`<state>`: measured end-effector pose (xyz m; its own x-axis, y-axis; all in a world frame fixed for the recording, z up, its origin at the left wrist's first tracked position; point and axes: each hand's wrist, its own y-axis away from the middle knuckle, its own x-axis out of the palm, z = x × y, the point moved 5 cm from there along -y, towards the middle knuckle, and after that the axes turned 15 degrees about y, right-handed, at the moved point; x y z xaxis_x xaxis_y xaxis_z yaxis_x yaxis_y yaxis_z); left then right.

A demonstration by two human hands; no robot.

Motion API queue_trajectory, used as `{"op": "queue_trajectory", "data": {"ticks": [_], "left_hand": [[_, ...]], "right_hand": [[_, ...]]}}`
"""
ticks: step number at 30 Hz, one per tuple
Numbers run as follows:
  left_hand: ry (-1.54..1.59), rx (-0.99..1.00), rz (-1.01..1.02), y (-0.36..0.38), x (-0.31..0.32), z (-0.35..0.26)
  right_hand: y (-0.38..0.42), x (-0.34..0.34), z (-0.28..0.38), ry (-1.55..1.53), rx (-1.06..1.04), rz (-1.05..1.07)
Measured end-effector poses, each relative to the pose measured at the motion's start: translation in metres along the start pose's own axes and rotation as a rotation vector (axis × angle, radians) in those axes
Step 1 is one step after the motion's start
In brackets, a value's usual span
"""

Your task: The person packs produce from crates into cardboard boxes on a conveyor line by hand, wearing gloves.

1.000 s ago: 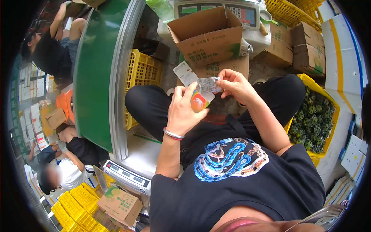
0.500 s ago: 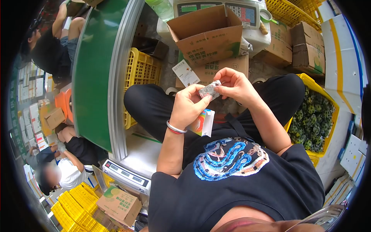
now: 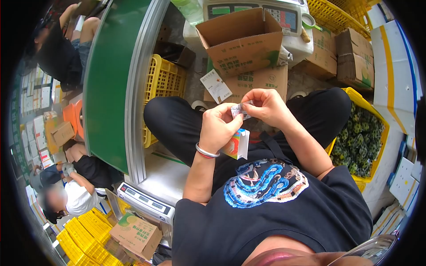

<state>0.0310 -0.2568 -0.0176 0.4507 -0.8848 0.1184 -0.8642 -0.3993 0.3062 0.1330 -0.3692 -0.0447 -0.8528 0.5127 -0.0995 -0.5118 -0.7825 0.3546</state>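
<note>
A small silver, printed foil blister pack (image 3: 240, 111) is held between my two hands above my lap. My left hand (image 3: 216, 127) pinches its left side with thumb and fingers. My right hand (image 3: 265, 105) grips the other end with thumb and fingertips, partly covering it. A small colourful carton (image 3: 236, 144) with a white side rests under my left palm, apparently held by the lower fingers, which are hidden. Beyond my hands, a white printed card (image 3: 216, 86) leans near a brown cardboard box (image 3: 243, 52) with its top open.
A green conveyor belt (image 3: 111, 84) with a metal rail runs along my left. Nearby are a yellow crate (image 3: 165, 80) and a digital scale (image 3: 284, 17). On my right stands a yellow crate (image 3: 382, 146) of netted green produce. Two people sit beyond the belt.
The blister pack has turned and shows less of its face. My right fingers have closed further over its end. The small carton has shifted slightly to the right with my left hand.
</note>
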Motion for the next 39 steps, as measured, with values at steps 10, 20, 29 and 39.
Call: {"op": "queue_trajectory", "data": {"ticks": [10,20,29,39], "left_hand": [[0.348,0.002,-0.122,0.000,-0.013,0.021],[0.755,-0.118,0.047,0.009,-0.013,0.018],[0.449,0.015,-0.062,0.014,-0.004,0.005],[0.408,0.000,-0.194,0.014,-0.012,0.010]], "right_hand": [[0.021,0.008,0.047,0.679,-0.617,-0.436],[0.015,0.006,0.045,0.449,-0.524,-0.223],[0.015,0.001,0.048,0.392,-0.447,-0.142],[0.015,0.016,0.046,0.662,-0.635,-0.455]]}}
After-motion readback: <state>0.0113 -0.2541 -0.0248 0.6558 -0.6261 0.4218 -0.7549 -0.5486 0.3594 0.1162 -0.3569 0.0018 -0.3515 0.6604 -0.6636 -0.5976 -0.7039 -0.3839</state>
